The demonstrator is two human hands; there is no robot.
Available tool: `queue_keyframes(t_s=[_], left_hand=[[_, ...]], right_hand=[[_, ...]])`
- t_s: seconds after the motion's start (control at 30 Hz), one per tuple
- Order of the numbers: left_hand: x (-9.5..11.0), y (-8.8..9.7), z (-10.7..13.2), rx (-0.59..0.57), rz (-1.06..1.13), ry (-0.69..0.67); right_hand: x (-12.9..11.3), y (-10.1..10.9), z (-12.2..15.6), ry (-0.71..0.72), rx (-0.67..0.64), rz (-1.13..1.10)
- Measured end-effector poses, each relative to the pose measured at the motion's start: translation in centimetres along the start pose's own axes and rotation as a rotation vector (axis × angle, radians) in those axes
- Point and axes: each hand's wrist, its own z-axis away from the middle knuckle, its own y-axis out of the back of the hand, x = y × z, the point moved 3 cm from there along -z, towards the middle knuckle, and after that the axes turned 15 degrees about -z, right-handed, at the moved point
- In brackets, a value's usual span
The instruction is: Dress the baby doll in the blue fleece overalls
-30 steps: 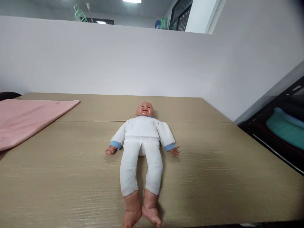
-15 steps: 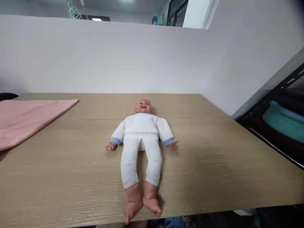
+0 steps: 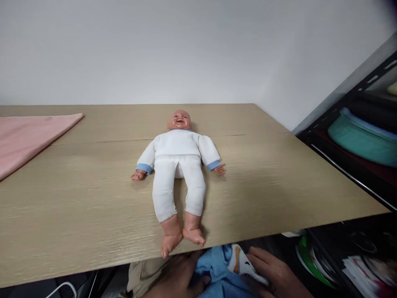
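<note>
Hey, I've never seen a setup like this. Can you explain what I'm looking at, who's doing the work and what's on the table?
There's no machine here: a person works with two bare hands. The view comes from a camera worn on their head, looking forward and down, so you see roughly what they see.

On the wood-coloured table a doll in white clothes with blue cuffs lies on its back, feet toward the near edge. A pink cloth lies at the left side.

Below that near edge, the left hand and right hand are both at a bunched blue cloth with a white patterned part. How firmly they grip it isn't clear. At the right stands a dark rack with something teal on it.
</note>
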Motion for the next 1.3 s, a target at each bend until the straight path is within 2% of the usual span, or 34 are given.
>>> queue_keyframes(t_s=[0.07,0.1,0.17,0.23,0.3,0.4,0.53,0.6,0.7,0.83,0.9,0.97,1.1,1.17,1.23,1.3], left_hand=[[0.7,1.2,2.5,-0.033,-0.091,0.076],[1.1,2.2,3.8,-0.041,-0.103,0.073],[2.0,4.7,6.7,-0.003,-0.081,0.009],[2.7,7.0,9.5,-0.003,-0.050,-0.080],[3.4,9.1,11.7,0.101,-0.072,-0.173],[5.0,11.3,13.3,0.346,-0.124,-0.239],[7.9,13.5,12.0,0.632,-0.109,-0.248],[9.3,14.6,10.6,0.666,-0.135,-0.317],[10.5,16.0,8.8,0.614,-0.208,-0.441],[10.1,17.2,7.7,0.617,-0.159,-0.519],[9.3,17.2,7.3,0.668,-0.077,-0.519],[8.6,17.0,6.8,0.734,0.004,-0.484],[7.9,17.0,6.5,0.836,-0.006,-0.375],[7.9,17.4,7.0,0.774,-0.052,-0.338],[7.9,17.8,7.6,0.609,-0.090,-0.343],[8.0,18.0,8.1,0.455,-0.088,-0.403]], right_hand=[[-1.6,0.8,0.2,0.091,-0.150,0.023],[-2.5,1.3,0.2,0.139,-0.194,0.037],[-4.2,2.3,-0.2,0.241,-0.212,0.052],[-5.5,3.0,-1.1,0.320,-0.177,0.044],[-6.6,3.5,-2.3,0.368,-0.124,-0.012],[-8.3,3.8,-4.4,0.363,-0.070,-0.143],[-10.5,3.9,-7.4,0.342,-0.142,-0.160],[-11.5,4.1,-8.7,0.384,-0.152,-0.158],[-12.4,4.7,-10.3,0.403,-0.134,-0.172],[-12.4,5.7,-11.8,0.306,-0.116,-0.225],[-11.9,5.5,-12.2,0.314,-0.180,-0.236],[-11.2,4.8,-12.5,0.327,-0.268,-0.239],[-9.6,3.0,-12.7,0.243,-0.311,-0.221],[-9.3,2.8,-12.4,0.208,-0.300,-0.218],[-9.4,3.3,-12.1,0.212,-0.250,-0.246],[-9.5,3.9,-12.0,0.210,-0.185,-0.281]])
